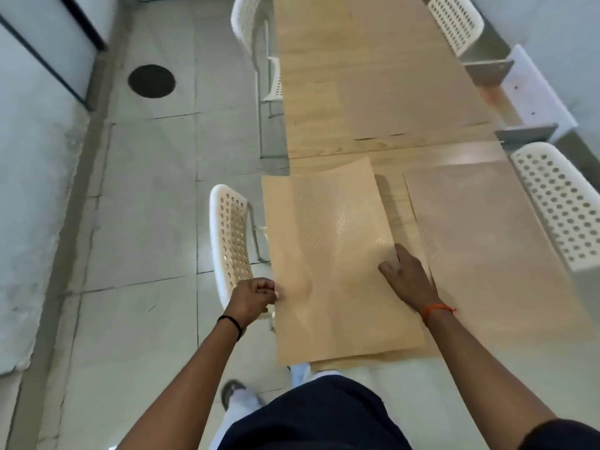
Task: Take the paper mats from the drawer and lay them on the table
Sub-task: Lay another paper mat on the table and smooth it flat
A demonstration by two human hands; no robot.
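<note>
A tan paper mat (pixel 328 251) with an embossed dot pattern hangs bowed over the near left end of the long wooden table (pixel 328 60). My left hand (pixel 255 298) pinches its left edge, off the table's side. My right hand (pixel 406 277) grips its right edge, thumb on top. Two more mats lie flat on the table: one (pixel 487 241) at the near right, one (pixel 412 105) farther along. The open white drawer (pixel 532 99) sticks out from the table's right side.
White perforated chairs stand around the table: one (pixel 230 241) beside my left hand, one (pixel 558 203) at the right, two (pixel 250 43) (pixel 454 21) farther back. A round dark floor drain (pixel 151 81) lies on the tiled floor to the left.
</note>
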